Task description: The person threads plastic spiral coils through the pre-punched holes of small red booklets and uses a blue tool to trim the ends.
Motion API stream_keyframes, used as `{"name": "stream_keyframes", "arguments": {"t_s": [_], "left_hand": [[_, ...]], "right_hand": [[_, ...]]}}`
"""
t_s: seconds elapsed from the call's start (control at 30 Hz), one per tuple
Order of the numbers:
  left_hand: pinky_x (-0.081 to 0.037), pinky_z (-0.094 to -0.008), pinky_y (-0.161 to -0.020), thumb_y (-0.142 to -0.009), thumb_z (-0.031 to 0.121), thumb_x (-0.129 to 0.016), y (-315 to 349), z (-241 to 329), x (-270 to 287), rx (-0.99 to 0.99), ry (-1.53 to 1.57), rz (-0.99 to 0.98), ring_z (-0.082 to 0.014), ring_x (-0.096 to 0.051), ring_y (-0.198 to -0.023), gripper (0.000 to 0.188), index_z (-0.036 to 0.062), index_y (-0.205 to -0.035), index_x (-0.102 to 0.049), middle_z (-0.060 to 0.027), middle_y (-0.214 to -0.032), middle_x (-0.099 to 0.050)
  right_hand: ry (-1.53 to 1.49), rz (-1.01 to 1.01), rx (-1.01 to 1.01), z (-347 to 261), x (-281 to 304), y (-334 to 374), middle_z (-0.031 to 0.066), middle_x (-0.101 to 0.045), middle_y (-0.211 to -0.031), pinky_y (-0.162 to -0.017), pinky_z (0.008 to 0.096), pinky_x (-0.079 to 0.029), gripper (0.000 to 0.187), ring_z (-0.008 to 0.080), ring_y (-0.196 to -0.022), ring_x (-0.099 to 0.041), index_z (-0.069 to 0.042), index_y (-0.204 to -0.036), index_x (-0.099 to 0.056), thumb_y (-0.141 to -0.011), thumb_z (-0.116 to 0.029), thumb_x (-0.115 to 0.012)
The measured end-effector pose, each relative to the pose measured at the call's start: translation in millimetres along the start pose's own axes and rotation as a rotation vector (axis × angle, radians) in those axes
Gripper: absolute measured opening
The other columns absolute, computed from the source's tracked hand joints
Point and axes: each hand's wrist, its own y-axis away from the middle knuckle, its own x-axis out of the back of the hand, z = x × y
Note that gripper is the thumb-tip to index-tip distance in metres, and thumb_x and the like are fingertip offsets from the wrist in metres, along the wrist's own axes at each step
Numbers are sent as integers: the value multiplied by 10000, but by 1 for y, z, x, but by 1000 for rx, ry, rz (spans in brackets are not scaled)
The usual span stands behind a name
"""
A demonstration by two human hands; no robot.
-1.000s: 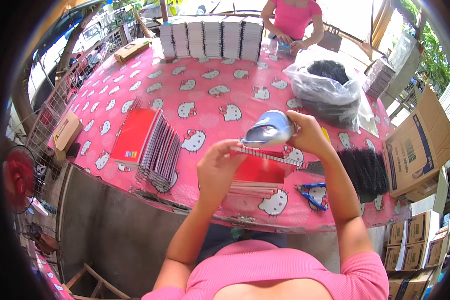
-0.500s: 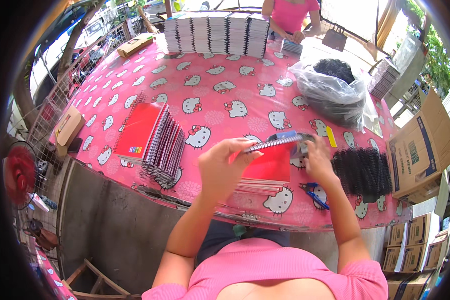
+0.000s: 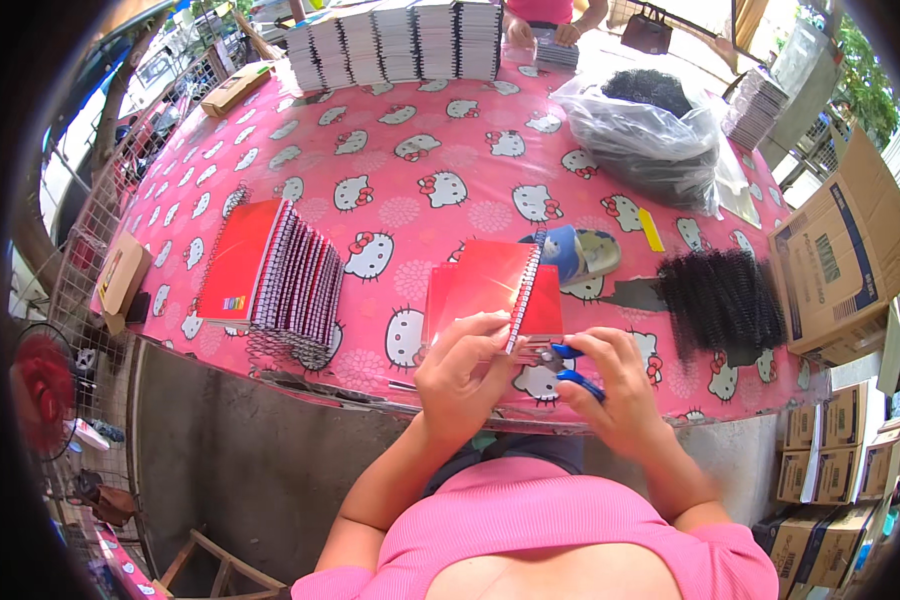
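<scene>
Far left, below the table edge, a red fan [image 3: 40, 385] stands behind a wire rack [image 3: 80, 290], with a small brown box [image 3: 120, 275] lying on the table's left corner. The table [image 3: 390, 140] wears a pink cartoon-cat cloth under clear plastic; its front drops to a bare grey panel. On the left part of the cloth lies a fanned row of red spiral notebooks [image 3: 275, 275], wire edges toward the front. At the far edge, stacks of white paper blocks [image 3: 400, 40] stand side by side, and another person's hands work just right of them. Centre front, the left hand [image 3: 460, 375] pinches the near corner of a red notebook [image 3: 490, 285], held tilted above a low pile of red covers. Touching its spiral end, the right hand [image 3: 615, 385] is closed around blue-handled pliers [image 3: 570, 365], nose at the wire. Just behind sits a blue cap-like object [image 3: 580, 255]. Further right, a loose heap of black wire coils [image 3: 720, 300] rests near the front, and a clear bag [image 3: 650, 135] of more dark coils sits behind it. Off the right edge, cardboard cartons [image 3: 850, 250] are stacked down to the floor.
</scene>
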Motion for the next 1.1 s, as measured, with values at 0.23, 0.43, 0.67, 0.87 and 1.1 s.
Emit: {"name": "stream_keyframes", "arguments": {"t_s": [0.23, 0.43, 0.67, 0.87, 1.1], "left_hand": [[-567, -349, -785, -707, -133, -725, -8, 0, 8, -215, -70, -40, -268, -677, -925, 219, -36, -886, -643, -173, -991, -672], [-553, -378, -806, -701, -130, -731, -10, -6, 14, -276, -63, -14, -300, -675, -925, 238, -36, -903, -645, -178, -962, -679], [-554, -349, -731, -694, -119, -742, -38, -1, 15, -399, -87, 43, -273, -668, -853, 275, -28, -937, -652, -173, -969, -667], [-493, -357, -870, -796, 66, -709, -61, 34, 79, -281, -424, 329, -254, -615, -994, 250, -43, -1007, -629, -168, -1114, -635], [-394, -372, -987, -995, 566, -314, -61, -34, 201, 118, -188, 964, -233, -545, -1095, 694, -64, -1173, -543, -162, -1212, -565]], "right_hand": [[-850, -466, -444, 11, -1, -14, 81, -636, -924, -686, 312, -506, 295, 166, -788, -627, -5, -1102, -592, -936, -248, -611], [-780, -255, -461, 29, -13, 15, 98, -651, -937, -759, 331, -528, 332, 219, -822, -656, -2, -1114, -598, -903, -254, -651], [308, 287, 52, 35, 9, -25, 171, -384, -1399, -1004, 469, -372, 515, 390, -1256, -408, -87, -1167, -615, -707, -260, -770], [-76, -55, 731, -64, -21, -171, 112, -572, -1083, -833, 402, -486, 500, 280, -994, -581, -135, -1228, -566, -764, 31, -650], [-500, 277, 480, -119, -166, -264, 143, -619, -898, -743, 337, -508, 243, 228, -825, -623, 7, -1016, -589, -822, -125, -652]]}}
